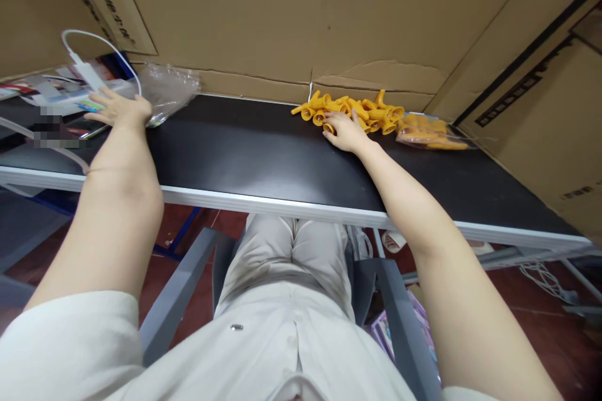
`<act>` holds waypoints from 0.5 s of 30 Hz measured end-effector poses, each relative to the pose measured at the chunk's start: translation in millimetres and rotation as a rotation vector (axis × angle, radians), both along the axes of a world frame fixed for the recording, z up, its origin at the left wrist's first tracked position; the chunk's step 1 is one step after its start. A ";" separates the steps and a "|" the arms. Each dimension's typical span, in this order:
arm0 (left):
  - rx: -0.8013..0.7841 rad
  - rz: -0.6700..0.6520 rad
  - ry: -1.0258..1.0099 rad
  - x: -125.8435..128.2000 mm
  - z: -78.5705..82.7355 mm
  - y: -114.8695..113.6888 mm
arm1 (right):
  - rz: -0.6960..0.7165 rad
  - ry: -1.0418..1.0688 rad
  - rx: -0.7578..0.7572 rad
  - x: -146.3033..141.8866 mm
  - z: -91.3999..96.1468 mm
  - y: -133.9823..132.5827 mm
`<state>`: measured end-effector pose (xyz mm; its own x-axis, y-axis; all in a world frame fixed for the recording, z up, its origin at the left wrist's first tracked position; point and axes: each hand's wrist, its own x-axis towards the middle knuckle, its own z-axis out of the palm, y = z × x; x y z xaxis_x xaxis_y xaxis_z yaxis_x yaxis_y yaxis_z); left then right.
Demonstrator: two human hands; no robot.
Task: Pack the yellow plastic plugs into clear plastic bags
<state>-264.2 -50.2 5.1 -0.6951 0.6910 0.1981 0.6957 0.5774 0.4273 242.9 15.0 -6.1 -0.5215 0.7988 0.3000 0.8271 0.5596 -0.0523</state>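
My right hand [347,131] rests at the near edge of a heap of yellow plastic pieces [376,114], its fingers spread and touching some of them. Many of these pieces have a round, hollow, cup-like end and a narrow stem. Just right of the heap lies a clear plastic bag [435,133] with more yellow pieces inside. Over on the left, my left hand [121,108] is open, fingers apart, above a cluttered patch of the table. Close to its fingertips is a white device with a cable [89,75]. A crumpled clear plastic bag [169,88] lies beside that hand.
The black tabletop [244,150] has a silver front edge. Cardboard walls [282,19] stand at the back and both sides. A pale tube [47,145] hangs at the left. Grey chair armrests [181,291] flank my lap below the table.
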 end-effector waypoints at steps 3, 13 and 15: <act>0.133 0.112 0.076 20.3 10.9 -13.2 | 0.007 0.009 0.002 -0.2 -0.5 0.7; -0.182 -0.206 0.353 37.3 10.2 -5.5 | 0.001 0.001 -0.004 -0.5 0.8 -1.8; -0.196 -0.214 0.394 37.8 10.3 -6.0 | 0.003 0.003 -0.007 -0.5 0.8 -1.7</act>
